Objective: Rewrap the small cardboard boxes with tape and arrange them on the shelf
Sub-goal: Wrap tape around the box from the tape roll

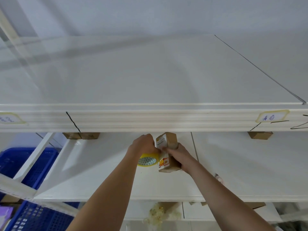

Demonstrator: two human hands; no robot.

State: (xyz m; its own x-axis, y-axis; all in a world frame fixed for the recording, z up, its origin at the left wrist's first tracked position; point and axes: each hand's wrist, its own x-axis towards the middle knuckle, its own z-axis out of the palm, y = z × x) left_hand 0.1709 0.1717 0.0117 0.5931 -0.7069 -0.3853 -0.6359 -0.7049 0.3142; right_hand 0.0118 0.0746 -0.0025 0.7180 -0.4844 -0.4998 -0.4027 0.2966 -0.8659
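A person reaches both bare arms onto a white shelf (pixel 103 180), under the thick front edge of the shelf above. The right hand (pixel 180 157) grips a small cardboard box (pixel 168 147) from its right side, fingers curled round the brown face, and holds it on end on the shelf; a white label and a red and yellow sticker show on its left face. The left hand (pixel 143 145) has its fingers curled and pinched at the box's left edge; whether they grip tape or the label cannot be told. A yellow tape roll (pixel 147 161) lies just beside the box, under the left hand. 3 more boxes sit at the back: 2 touching on the left (pixel 81 135), 1 on the right (pixel 260 135). Blue plastic crates (pixel 38 164) stand to the left of the shelf.
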